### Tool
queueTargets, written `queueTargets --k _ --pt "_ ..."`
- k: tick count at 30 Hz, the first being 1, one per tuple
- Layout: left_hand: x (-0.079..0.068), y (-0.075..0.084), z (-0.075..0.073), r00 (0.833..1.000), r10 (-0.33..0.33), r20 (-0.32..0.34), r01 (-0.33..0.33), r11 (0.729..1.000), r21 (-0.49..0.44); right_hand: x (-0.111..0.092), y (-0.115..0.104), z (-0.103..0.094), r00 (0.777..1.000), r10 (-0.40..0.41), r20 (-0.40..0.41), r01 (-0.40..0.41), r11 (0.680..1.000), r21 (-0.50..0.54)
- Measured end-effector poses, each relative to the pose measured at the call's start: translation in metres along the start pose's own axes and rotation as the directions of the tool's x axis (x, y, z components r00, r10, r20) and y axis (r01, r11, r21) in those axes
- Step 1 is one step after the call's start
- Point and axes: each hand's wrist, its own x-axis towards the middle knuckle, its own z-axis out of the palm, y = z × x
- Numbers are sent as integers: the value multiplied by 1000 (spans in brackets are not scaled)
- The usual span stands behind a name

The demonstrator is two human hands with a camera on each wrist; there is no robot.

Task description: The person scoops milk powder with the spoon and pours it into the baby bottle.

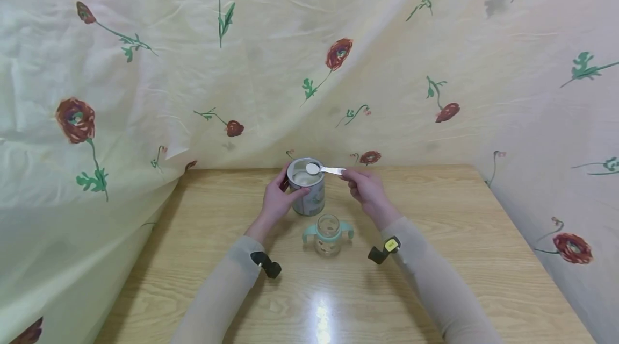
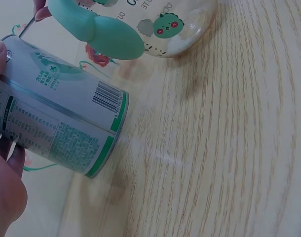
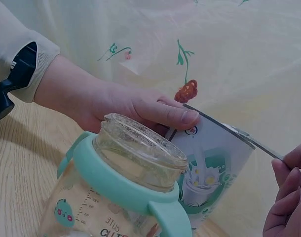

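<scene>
My left hand (image 1: 274,201) grips the side of an open milk powder can (image 1: 311,204), thumb on the near side by the rim. The can stands upright, with pale powder inside. My right hand (image 1: 369,192) pinches the handle of a metal spoon (image 1: 332,170) from the right. The spoon's bowl is level over the can's mouth and looks white. In front of the can stands a clear baby bottle (image 1: 328,248) with mint-green handles and no cap. Whitish matter shows near the bottle's base in the left wrist view. No hand touches the bottle.
All of it stands on a wood-grain table (image 1: 425,199). A cream cloth (image 1: 271,75) printed with red flowers hangs behind the table and along both sides. Each sleeve carries a black wrist camera, the left one (image 1: 266,264) close to the tabletop.
</scene>
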Motion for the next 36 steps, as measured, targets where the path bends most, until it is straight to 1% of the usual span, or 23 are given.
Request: queueTargets --k 6,12,18,23,26,30,33,36 --pt "1 -1 0 1000 12 1 -12 1000 11 0 1 -4 1000 10 10 -10 1000 29" --pt "1 1 1 1000 13 21 -13 1000 -1 -1 4 -8 1000 11 29 -13 997 71" --pt "-1 2 -2 1000 3 26 -3 1000 -3 -8 3 -9 999 41 27 -44 993 112" --pt "-4 2 -6 1000 26 12 -25 999 -23 -16 0 -12 998 44 43 -49 991 125" --pt "-9 2 -10 998 61 4 -61 998 -25 -21 0 -17 997 43 65 -51 990 133" --pt "-21 3 -14 994 109 -20 -109 994 -31 -27 0 -23 995 48 89 -60 988 142" --pt "-32 3 -16 991 126 -54 -127 992 -14 -32 0 -27 994 51 96 -64 988 141" --pt "-41 4 -17 988 131 -86 -132 991 2 -38 0 -31 994 45 99 -58 988 142"
